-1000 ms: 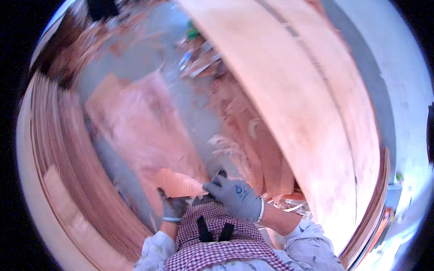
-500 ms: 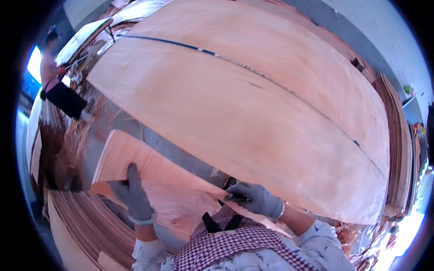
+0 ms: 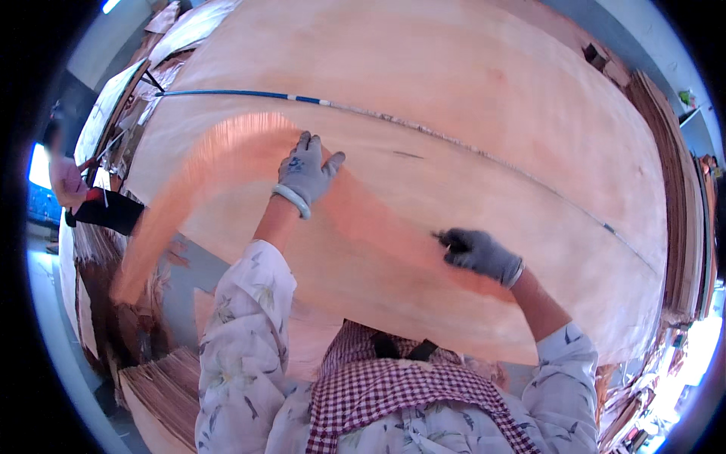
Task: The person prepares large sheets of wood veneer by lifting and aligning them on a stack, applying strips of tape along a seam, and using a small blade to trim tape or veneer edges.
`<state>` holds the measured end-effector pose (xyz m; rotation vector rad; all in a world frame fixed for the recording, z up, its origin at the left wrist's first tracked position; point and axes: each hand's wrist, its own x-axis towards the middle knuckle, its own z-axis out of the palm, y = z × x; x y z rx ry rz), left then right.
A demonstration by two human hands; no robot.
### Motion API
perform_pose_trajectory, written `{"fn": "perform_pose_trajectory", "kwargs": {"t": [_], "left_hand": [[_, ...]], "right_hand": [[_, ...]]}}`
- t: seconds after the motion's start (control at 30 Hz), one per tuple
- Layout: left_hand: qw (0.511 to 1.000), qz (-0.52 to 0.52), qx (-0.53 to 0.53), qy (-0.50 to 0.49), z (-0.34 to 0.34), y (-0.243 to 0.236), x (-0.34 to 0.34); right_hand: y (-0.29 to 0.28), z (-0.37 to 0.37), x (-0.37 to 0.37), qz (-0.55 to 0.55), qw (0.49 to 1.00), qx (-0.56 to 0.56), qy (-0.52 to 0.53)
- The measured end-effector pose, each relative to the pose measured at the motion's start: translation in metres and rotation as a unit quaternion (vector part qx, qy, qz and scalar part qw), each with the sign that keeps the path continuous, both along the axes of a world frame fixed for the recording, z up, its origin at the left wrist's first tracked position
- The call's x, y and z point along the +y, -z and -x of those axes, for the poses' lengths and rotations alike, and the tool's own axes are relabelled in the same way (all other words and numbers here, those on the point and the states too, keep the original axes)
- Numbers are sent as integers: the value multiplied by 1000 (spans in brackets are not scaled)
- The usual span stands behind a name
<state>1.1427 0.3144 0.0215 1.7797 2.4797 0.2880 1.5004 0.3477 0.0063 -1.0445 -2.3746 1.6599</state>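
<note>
A long strip of reddish wood veneer (image 3: 234, 140) arches over the near left part of a large pale veneer sheet (image 3: 469, 91), and its left end is blurred by motion. My left hand (image 3: 305, 172), in a grey glove, lies on the strip near its upper edge with fingers stretched out and thumb apart. Farther right, my gloved right hand (image 3: 485, 256) is closed around a small dark tool (image 3: 442, 237), over the strip's right part. Most of that tool is hidden by the fingers, so its kind does not show.
A thin blue-and-white rod (image 3: 302, 98) lies across the large sheet. Veneer stacks stand at the right (image 3: 669, 189) and at the lower left (image 3: 162, 390). A person (image 3: 83, 189) stands at the far left near another table. Veneer scraps (image 3: 628, 401) lie at the lower right.
The strip has moved from beside the lower left stack up onto the large sheet. My left hand has gone up and right with it, its fingers now spread. My right hand has moved right and farther away.
</note>
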Motion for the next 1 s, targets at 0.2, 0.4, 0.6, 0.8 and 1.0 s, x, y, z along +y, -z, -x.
{"fn": "perform_pose_trajectory", "kwargs": {"t": [0.2,0.4,0.6,0.8,1.0], "left_hand": [[978,7,8,208,11,63,-22],[981,-8,53,186,27,83,20],[982,-16,69,174,52,84,68],[975,-48,120,179,43,76,83],[977,-123,-82,154,4,90,86]], "right_hand": [[3,15,63,29,996,-83,33],[15,54,122,-100,990,-91,49],[46,74,161,-134,985,-72,85],[35,90,165,-237,963,-121,48],[15,74,154,-348,931,-27,109]]}}
